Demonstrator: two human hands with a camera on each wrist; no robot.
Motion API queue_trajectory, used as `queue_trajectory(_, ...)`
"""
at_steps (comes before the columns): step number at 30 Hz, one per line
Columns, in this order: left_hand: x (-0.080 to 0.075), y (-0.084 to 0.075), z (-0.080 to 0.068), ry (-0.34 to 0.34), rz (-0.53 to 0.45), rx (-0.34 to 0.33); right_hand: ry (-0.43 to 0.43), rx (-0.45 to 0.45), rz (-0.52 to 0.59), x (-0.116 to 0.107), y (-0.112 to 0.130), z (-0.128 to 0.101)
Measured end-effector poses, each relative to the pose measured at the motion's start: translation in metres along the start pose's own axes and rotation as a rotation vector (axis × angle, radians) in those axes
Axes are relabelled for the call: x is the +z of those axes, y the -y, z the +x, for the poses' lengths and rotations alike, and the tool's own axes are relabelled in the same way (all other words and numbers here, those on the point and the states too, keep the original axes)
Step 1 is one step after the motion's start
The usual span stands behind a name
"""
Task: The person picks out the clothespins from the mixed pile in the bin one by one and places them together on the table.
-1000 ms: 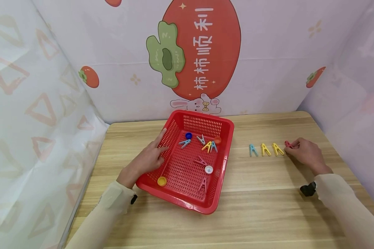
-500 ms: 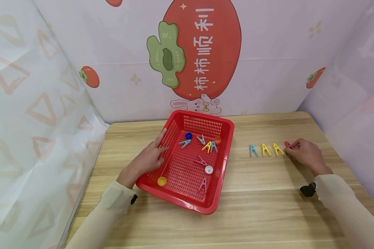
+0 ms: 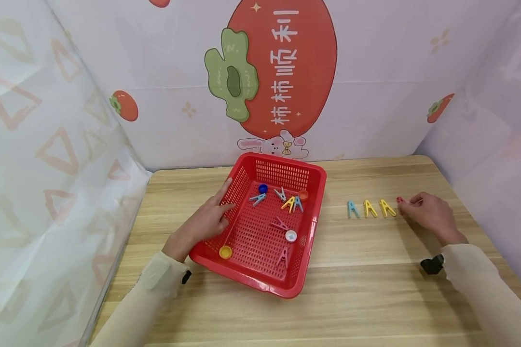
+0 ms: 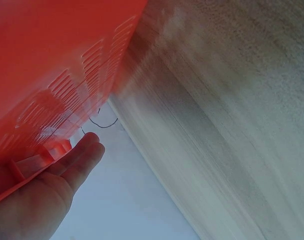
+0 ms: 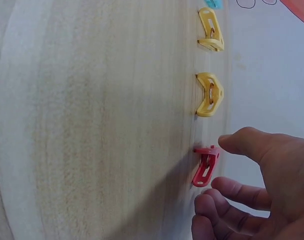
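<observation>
Right wrist view shows a small red plastic peg (image 5: 206, 165) on the smooth wooden desk (image 5: 101, 120) near its far right edge, beside the right hand (image 5: 262, 192), fingers loose and apart. Two yellow pegs (image 5: 210, 94) line up next. The left hand (image 3: 204, 222) rests flat on the holey red basket (image 3: 306, 250).
</observation>
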State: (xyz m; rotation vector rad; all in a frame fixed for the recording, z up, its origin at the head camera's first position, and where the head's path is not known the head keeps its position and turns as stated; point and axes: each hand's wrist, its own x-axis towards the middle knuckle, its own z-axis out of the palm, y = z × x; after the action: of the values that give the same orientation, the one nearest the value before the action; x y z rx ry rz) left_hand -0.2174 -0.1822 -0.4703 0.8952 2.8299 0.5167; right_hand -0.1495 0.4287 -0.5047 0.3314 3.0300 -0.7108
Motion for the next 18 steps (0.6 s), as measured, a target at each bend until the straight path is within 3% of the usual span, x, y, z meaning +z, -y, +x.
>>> queue_trajectory(9,-0.001,0.0,0.001,0.005,0.0,-0.001,-0.063,-0.001,0.039,-0.008,0.011,-0.001)
queue_trajectory(18,-0.001,0.0,0.001,0.007,-0.01,0.012,-0.087,-0.04,0.047,-0.017,0.044,-0.002)
